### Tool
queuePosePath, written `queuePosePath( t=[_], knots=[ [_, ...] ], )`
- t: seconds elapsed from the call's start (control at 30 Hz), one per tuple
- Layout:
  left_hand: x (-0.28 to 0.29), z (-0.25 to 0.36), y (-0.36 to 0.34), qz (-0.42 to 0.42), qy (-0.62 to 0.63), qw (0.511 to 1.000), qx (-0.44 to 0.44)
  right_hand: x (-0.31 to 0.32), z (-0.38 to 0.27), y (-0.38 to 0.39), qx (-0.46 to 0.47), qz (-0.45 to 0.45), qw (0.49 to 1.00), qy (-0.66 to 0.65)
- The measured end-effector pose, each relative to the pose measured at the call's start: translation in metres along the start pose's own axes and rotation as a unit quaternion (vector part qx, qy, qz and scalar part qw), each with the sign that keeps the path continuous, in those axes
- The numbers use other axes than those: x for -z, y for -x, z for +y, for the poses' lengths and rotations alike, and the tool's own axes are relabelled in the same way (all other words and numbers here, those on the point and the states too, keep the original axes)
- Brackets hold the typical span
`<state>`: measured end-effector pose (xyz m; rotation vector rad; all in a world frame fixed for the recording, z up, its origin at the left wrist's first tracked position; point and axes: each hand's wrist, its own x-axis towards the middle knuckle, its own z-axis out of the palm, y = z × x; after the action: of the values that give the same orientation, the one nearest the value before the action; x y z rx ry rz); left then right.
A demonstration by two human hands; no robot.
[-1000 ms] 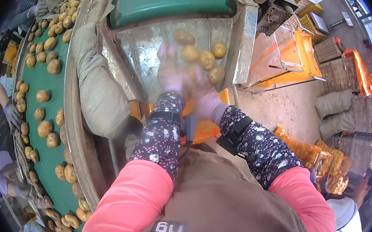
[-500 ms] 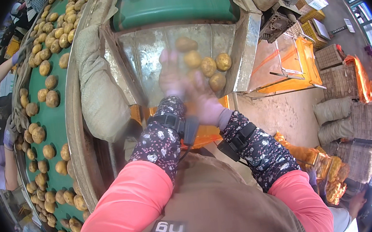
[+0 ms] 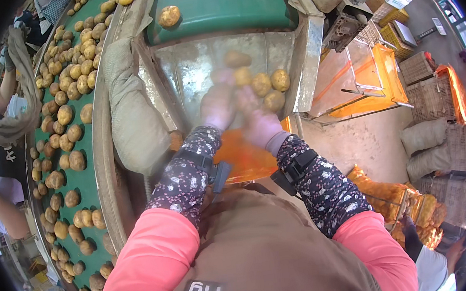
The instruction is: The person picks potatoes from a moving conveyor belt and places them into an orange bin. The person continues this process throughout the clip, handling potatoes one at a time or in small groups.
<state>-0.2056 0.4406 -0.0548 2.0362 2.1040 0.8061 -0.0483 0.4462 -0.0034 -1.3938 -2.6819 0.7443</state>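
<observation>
My left hand (image 3: 217, 105) reaches over the metal chute (image 3: 178, 66) beside a loose group of potatoes (image 3: 262, 84), its fingers smeared by motion. My right hand (image 3: 257, 119) is just to its right and lower, by the near potatoes, its fingers also blurred; I cannot tell whether either holds anything. Above the chute a single potato (image 3: 169, 17) lies on the green belt (image 3: 220, 12). Below my hands an orange mesh bag (image 3: 243, 161) hangs at the chute's mouth.
A wide belt (image 3: 84, 176) carries many potatoes at left, where co-workers (image 3: 9, 206) stand, one arm raised near grey cloth (image 3: 21, 76). A padded sack (image 3: 131, 105) lines the chute. At right are a bag frame (image 3: 368, 93), crates (image 3: 430, 98), filled orange bags (image 3: 384, 198) and another person (image 3: 430, 267).
My left hand has shifted right toward the potatoes. The potato on the upper belt has come lower. More potatoes crowd the left belt, and a co-worker's arm and grey cloth have risen there.
</observation>
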Motion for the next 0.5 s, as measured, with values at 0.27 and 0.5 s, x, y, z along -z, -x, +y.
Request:
queuePosePath(
  t=[0.27, 0.5],
  knots=[
    [0.018, -0.007, 0.024, -0.023, 0.01, 0.991, -0.132, 0.012, 0.009, -0.009, 0.001, 0.147, 0.976, 0.161],
    [0.019, -0.006, 0.033, -0.017, -0.143, 0.983, -0.114, 0.007, 0.012, -0.031, -0.111, 0.072, 0.975, 0.176]
  ],
)
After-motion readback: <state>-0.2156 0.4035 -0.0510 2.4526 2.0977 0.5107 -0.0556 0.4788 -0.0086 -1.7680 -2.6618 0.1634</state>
